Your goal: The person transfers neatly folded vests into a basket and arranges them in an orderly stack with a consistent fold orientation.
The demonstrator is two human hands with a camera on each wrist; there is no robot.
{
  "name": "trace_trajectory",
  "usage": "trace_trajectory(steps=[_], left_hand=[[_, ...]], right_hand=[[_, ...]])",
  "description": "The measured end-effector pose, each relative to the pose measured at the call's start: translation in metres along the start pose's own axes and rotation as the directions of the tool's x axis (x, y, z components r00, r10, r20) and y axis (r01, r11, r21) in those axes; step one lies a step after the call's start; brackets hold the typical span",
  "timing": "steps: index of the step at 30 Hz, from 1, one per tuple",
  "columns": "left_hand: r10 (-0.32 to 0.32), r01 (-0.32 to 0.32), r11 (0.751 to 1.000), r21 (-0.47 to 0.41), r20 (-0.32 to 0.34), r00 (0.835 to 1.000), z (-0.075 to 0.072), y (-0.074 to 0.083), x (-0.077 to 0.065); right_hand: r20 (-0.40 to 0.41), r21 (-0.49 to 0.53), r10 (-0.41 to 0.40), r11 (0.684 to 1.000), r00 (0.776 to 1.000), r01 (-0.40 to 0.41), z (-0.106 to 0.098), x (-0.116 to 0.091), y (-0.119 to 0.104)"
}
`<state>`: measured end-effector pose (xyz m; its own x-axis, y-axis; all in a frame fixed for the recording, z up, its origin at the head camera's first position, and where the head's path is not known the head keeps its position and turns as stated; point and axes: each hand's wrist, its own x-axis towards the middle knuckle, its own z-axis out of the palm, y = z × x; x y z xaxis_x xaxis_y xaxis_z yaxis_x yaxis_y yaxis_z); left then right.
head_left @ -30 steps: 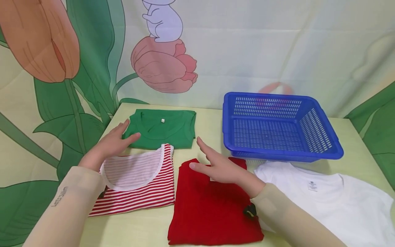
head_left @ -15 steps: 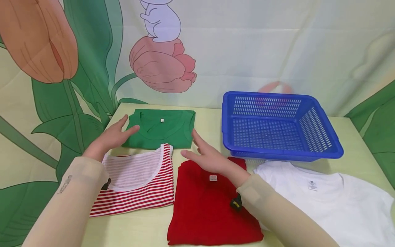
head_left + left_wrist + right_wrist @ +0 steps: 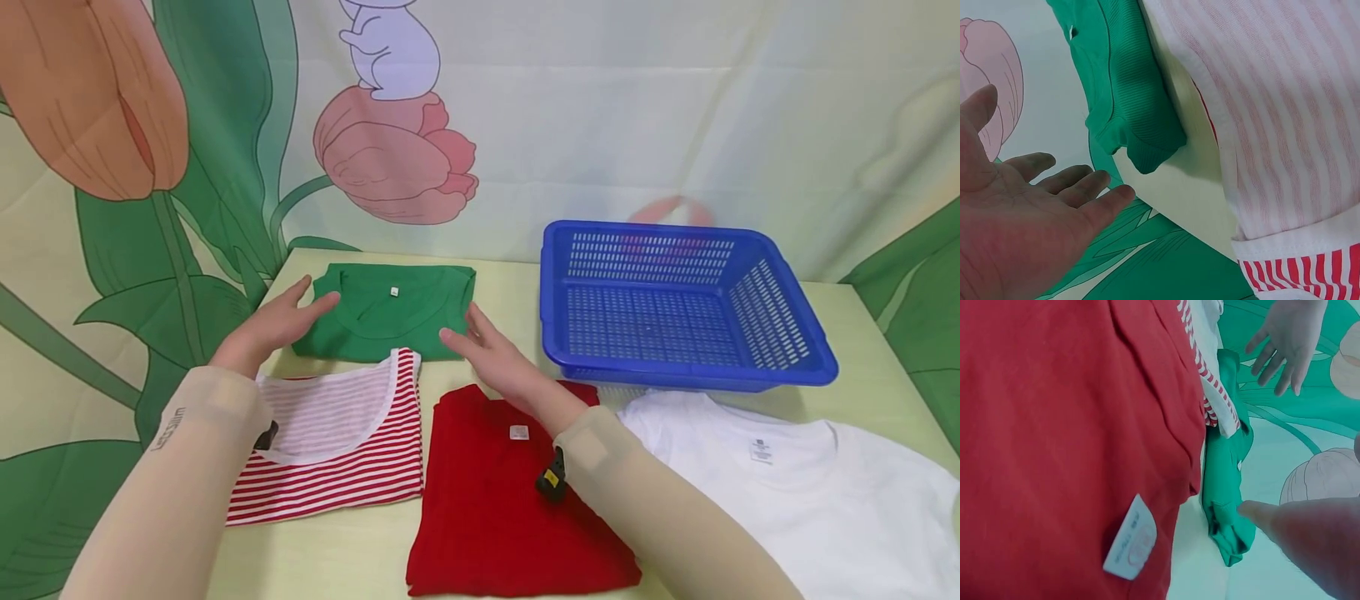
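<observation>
Behind the pale yellow worktop [image 3: 510, 287] a tulip-printed cloth [image 3: 225, 125] is hanging, and the folded green shirt [image 3: 386, 312] is lying at the far edge, just beyond the striped shirt [image 3: 337, 433] and the red shirt [image 3: 502, 492]. You are bracketing the green shirt with your left hand [image 3: 273, 329] at its left edge and your right hand [image 3: 491, 358] at its right corner, each grip open, fingers straight, holding nothing. Right of it, a blue basket [image 3: 780, 367] is sitting above a white shirt [image 3: 817, 492].
</observation>
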<state>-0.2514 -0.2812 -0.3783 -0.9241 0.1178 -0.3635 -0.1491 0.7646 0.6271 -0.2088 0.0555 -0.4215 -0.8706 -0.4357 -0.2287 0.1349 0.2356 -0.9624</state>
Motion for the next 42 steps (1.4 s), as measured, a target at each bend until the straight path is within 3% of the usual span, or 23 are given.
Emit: trace_trajectory(steps=[9,21,32,42], left_hand=[[-0.011,0.011,1.000,-0.028,-0.013,1.000,0.000,0.000,0.005],[-0.052,0.054,0.994,-0.100,0.024,0.998,-0.004,-0.005,0.011],[-0.077,0.079,0.994,-0.076,0.033,0.997,-0.002,0.000,0.013],[-0.098,0.101,0.993,-0.056,0.046,0.994,-0.002,-0.004,0.015]], right_hand=[[-0.061,0.116,0.033,0.993,0.998,-0.026,0.004,0.011,0.001],[-0.125,0.193,0.080,0.980,0.989,-0.055,0.008,0.026,-0.001],[-0.192,0.318,0.128,0.946,0.973,-0.062,0.010,0.036,0.007],[-0.259,0.366,0.170,0.928,0.951,-0.066,0.012,0.043,0.010]])
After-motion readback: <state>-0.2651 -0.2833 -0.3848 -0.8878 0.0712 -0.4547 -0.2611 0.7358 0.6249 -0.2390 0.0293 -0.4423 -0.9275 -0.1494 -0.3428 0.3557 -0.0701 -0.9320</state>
